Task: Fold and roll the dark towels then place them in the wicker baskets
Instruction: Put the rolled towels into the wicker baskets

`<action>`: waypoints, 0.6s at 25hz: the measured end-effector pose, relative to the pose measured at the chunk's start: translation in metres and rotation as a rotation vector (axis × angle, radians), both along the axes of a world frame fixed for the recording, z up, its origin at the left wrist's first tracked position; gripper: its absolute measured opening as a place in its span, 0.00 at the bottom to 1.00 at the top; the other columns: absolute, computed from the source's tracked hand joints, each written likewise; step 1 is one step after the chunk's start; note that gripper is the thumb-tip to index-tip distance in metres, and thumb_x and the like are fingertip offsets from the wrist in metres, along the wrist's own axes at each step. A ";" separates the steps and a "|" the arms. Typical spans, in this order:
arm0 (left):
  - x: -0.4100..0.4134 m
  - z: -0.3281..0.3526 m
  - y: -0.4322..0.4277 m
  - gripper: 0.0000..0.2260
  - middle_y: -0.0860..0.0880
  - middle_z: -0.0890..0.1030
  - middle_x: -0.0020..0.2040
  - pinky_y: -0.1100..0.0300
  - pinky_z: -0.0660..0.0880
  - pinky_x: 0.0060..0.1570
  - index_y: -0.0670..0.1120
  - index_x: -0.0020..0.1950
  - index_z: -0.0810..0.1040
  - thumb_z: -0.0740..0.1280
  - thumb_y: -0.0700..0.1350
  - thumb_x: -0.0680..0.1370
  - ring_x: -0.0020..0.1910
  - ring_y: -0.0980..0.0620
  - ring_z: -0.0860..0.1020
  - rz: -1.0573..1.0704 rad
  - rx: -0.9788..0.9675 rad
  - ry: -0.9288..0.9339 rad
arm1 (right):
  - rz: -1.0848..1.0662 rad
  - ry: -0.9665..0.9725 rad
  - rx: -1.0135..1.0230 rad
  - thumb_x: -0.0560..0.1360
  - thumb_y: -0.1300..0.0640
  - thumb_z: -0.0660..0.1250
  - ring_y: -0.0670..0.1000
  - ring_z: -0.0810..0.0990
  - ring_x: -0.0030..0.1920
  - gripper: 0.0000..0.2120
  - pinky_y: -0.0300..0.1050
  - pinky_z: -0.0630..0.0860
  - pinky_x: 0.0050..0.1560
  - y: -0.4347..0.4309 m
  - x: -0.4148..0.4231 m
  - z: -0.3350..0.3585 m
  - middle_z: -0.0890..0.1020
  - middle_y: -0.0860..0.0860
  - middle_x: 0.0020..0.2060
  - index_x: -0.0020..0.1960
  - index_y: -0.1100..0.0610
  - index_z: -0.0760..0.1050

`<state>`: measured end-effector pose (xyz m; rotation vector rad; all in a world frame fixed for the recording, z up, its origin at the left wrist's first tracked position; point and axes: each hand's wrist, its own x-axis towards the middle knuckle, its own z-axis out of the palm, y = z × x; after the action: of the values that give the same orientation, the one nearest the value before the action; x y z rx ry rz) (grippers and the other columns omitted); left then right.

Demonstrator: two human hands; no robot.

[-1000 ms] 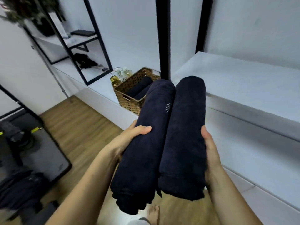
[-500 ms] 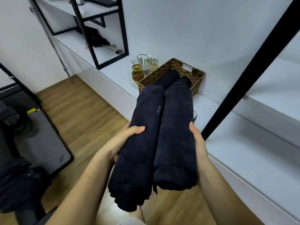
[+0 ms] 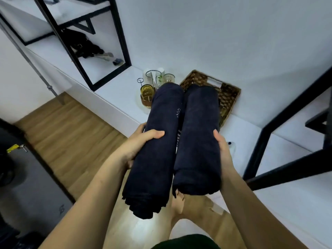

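A plain white wall is met by a long white ledge on which black metal frames are stood and glassware is grouped — below, wood-plank flooring is partly covered by a grey mat.

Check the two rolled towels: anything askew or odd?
The left roll has a ragged near end, its layers fanning out and reaching lower than the tidier right roll. Nothing looks spilled; the glasses beside the wicker basket stand upright.

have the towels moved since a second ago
Yes. The towels have closed on the basket: their far ends, earlier off to its right, now overlap it.
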<state>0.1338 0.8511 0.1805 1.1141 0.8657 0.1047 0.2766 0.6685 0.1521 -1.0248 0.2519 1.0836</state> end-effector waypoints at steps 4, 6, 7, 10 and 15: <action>0.026 -0.005 0.081 0.44 0.46 0.82 0.61 0.51 0.80 0.50 0.52 0.69 0.72 0.82 0.53 0.55 0.55 0.47 0.84 0.068 0.068 0.064 | -0.028 -0.065 -0.136 0.65 0.37 0.76 0.58 0.84 0.56 0.37 0.56 0.79 0.58 0.081 0.086 -0.030 0.84 0.54 0.58 0.68 0.53 0.74; 0.035 -0.006 0.120 0.43 0.47 0.84 0.60 0.50 0.79 0.53 0.52 0.68 0.74 0.81 0.54 0.54 0.56 0.47 0.84 0.108 0.093 0.086 | -0.091 -0.137 -0.220 0.60 0.38 0.79 0.57 0.82 0.59 0.45 0.59 0.77 0.62 0.117 0.126 -0.044 0.81 0.51 0.61 0.72 0.48 0.66; 0.040 -0.009 0.138 0.43 0.47 0.84 0.60 0.49 0.78 0.55 0.52 0.68 0.75 0.82 0.54 0.53 0.57 0.46 0.83 0.114 0.096 0.098 | -0.133 -0.197 -0.265 0.60 0.40 0.79 0.56 0.80 0.59 0.45 0.59 0.76 0.63 0.134 0.142 -0.051 0.80 0.49 0.61 0.72 0.47 0.64; 0.066 -0.016 0.180 0.45 0.45 0.82 0.63 0.47 0.78 0.56 0.51 0.70 0.74 0.82 0.56 0.54 0.60 0.43 0.82 0.066 0.063 0.122 | -0.140 -0.324 -0.381 0.67 0.46 0.78 0.50 0.78 0.58 0.39 0.53 0.76 0.62 0.187 0.167 -0.073 0.77 0.47 0.61 0.72 0.46 0.62; 0.119 -0.030 0.227 0.40 0.53 0.84 0.58 0.60 0.81 0.42 0.54 0.69 0.72 0.77 0.52 0.57 0.53 0.52 0.84 -0.084 0.090 0.017 | -0.044 -0.370 -0.593 0.67 0.42 0.77 0.50 0.77 0.56 0.41 0.45 0.74 0.54 0.255 0.149 -0.127 0.77 0.45 0.59 0.73 0.44 0.60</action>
<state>0.2526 1.0778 0.1501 1.2360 0.8350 0.0651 0.4254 0.9238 0.0255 -1.7178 0.3001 0.7679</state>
